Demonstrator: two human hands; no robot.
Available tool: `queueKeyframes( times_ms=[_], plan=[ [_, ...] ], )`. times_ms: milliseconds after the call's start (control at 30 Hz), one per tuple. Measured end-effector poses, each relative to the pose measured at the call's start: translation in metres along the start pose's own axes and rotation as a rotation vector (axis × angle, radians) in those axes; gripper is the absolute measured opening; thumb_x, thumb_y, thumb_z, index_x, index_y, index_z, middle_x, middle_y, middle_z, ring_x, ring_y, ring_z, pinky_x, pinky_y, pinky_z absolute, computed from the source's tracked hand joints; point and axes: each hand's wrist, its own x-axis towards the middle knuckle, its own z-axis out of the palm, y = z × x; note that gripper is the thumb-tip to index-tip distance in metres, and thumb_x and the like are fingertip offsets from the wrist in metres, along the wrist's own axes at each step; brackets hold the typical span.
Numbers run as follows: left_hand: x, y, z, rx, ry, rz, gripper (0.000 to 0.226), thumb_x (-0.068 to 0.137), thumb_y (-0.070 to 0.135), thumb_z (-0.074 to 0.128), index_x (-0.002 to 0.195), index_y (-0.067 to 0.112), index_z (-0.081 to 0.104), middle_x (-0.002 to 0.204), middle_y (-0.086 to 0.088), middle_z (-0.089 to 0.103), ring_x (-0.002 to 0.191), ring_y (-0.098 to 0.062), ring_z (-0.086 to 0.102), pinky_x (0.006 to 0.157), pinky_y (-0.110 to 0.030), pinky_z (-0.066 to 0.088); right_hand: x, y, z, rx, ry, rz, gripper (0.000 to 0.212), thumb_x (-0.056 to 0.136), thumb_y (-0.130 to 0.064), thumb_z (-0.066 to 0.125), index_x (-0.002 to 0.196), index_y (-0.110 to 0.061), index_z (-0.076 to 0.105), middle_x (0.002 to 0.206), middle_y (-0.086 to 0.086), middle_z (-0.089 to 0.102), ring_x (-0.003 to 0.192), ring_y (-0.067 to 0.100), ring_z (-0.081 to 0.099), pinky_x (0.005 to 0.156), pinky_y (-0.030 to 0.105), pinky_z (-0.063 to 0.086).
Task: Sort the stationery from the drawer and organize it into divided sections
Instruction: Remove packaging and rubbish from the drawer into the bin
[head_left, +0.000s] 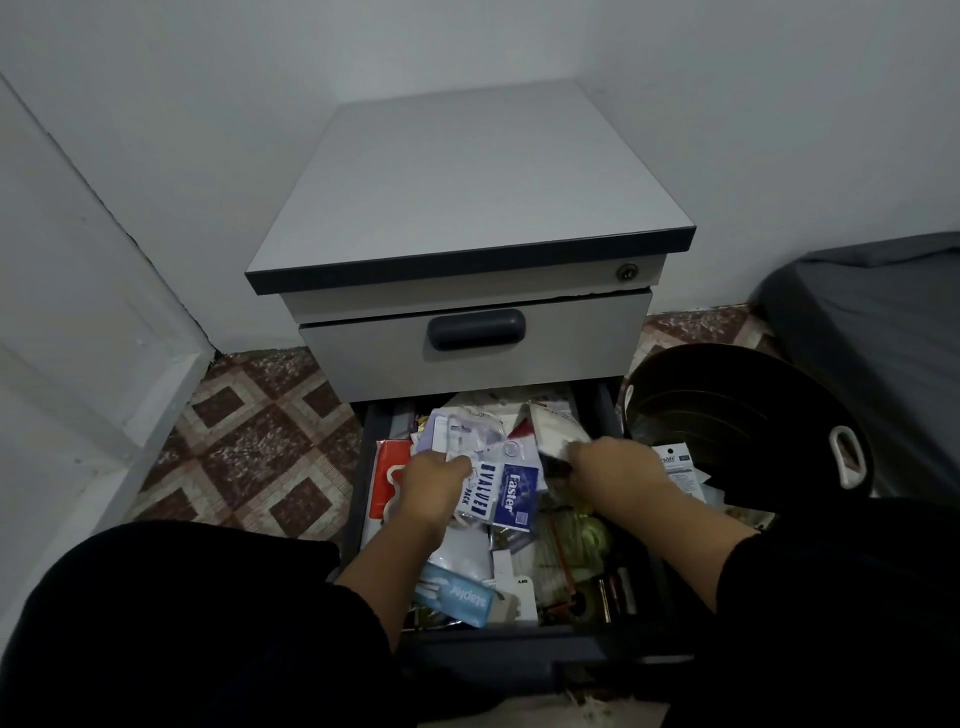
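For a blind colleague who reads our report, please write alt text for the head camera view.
Seen from above, a person's left hand and right hand each grip packets in the open lower drawer of a grey cabinet, which is crammed with stationery packs, including a blue "stapler" box. A black basket stands on the tiled floor to the right.

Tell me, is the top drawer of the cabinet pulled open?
No, the top drawer sits shut with its dark handle facing out, while the open drawer below it holds the stationery.
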Motion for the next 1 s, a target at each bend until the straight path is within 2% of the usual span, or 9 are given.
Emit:
queueKeyframes(
  times_ms=[67,200,433,500,600,700,767,900,1000],
  plan=[
    [-0.001,0.003,-0.001,-0.059,0.021,-0.016,0.018,0.086,-0.001,0.053,0.102,-0.006,0.058,0.076,-0.017,0.066,0.055,-0.024,0.066,0.051,-0.032,0.054,-0.003,0.008,-0.021,0.079,0.079,0.03,0.027,0.099,-0.029,0.039,0.107,-0.012,0.059,0.102,0.008,0.065,0.09,0.028,0.063,0.071,0.032,0.044],
    [-0.008,0.013,0.005,-0.194,-0.029,-0.063,0.01,0.086,-0.003,0.054,0.093,0.001,0.06,0.084,-0.02,0.066,0.068,-0.03,0.065,0.067,-0.042,0.055,-0.004,0.042,-0.062,0.356,0.17,0.246,0.021,0.093,-0.031,0.044,0.085,-0.014,0.055,0.086,0.008,0.059,0.074,0.025,0.053,0.064,0.028,0.039],
    [-0.025,0.031,0.066,-0.266,-0.192,-0.099,0.012,0.087,-0.006,0.055,0.081,0.005,0.056,0.072,-0.018,0.064,0.052,-0.027,0.064,0.049,-0.034,0.053,-0.022,0.132,-0.087,0.544,0.324,0.613,0.038,0.091,-0.037,0.042,0.104,-0.008,0.064,0.107,0.019,0.062,0.096,0.034,0.058,0.075,0.035,0.04],
    [-0.023,0.033,0.093,-0.276,-0.204,-0.124,0.011,0.086,-0.006,0.056,0.08,0.004,0.057,0.078,-0.021,0.064,0.062,-0.03,0.065,0.063,-0.044,0.057,-0.028,0.143,-0.086,0.51,0.339,0.686,0.042,0.093,-0.038,0.039,0.109,-0.009,0.065,0.112,0.02,0.061,0.1,0.035,0.057,0.074,0.035,0.037],
    [-0.027,0.036,0.13,-0.234,-0.255,-0.126,0.013,0.085,-0.004,0.059,0.078,0.007,0.057,0.079,-0.018,0.064,0.077,-0.033,0.065,0.079,-0.05,0.054,-0.03,0.148,-0.082,0.457,0.259,0.731,0.043,0.092,-0.039,0.041,0.119,-0.013,0.061,0.118,0.017,0.06,0.105,0.034,0.057,0.074,0.035,0.039],
    [-0.029,0.038,0.164,-0.174,-0.31,-0.113,0.011,0.088,0.001,0.059,0.079,0.007,0.057,0.079,-0.014,0.063,0.079,-0.03,0.064,0.081,-0.045,0.054,-0.019,0.155,-0.069,0.464,-0.014,0.717,0.057,0.087,-0.048,0.045,0.128,-0.01,0.055,0.12,0.015,0.061,0.106,0.034,0.06,0.09,0.041,0.049],
    [-0.031,0.041,0.183,-0.146,-0.394,-0.132,0.008,0.094,0.015,0.057,0.095,0.006,0.059,0.093,-0.013,0.066,0.089,-0.03,0.066,0.085,-0.043,0.054,-0.016,0.15,-0.07,0.576,-0.173,0.704,0.049,0.087,-0.047,0.055,0.113,-0.006,0.062,0.1,0.015,0.067,0.089,0.034,0.067,0.088,0.045,0.053],
    [-0.025,0.041,0.196,-0.049,-0.465,-0.18,0.048,0.094,0.036,0.055,0.133,0.009,0.045,0.122,-0.01,0.06,0.108,-0.025,0.059,0.096,-0.038,0.049,-0.015,0.144,-0.074,0.603,-0.224,0.691,0.038,0.092,-0.04,0.057,0.113,-0.007,0.058,0.093,0.013,0.065,0.081,0.029,0.068,0.084,0.042,0.054],
    [-0.024,0.04,0.184,-0.056,-0.479,-0.161,0.028,0.096,0.027,0.053,0.118,0.009,0.052,0.1,-0.004,0.059,0.086,-0.015,0.058,0.075,-0.025,0.047,-0.014,0.143,-0.072,0.572,-0.201,0.638,0.035,0.092,-0.039,0.058,0.108,-0.008,0.063,0.092,0.013,0.066,0.082,0.029,0.067,0.079,0.039,0.054]
  ],
)
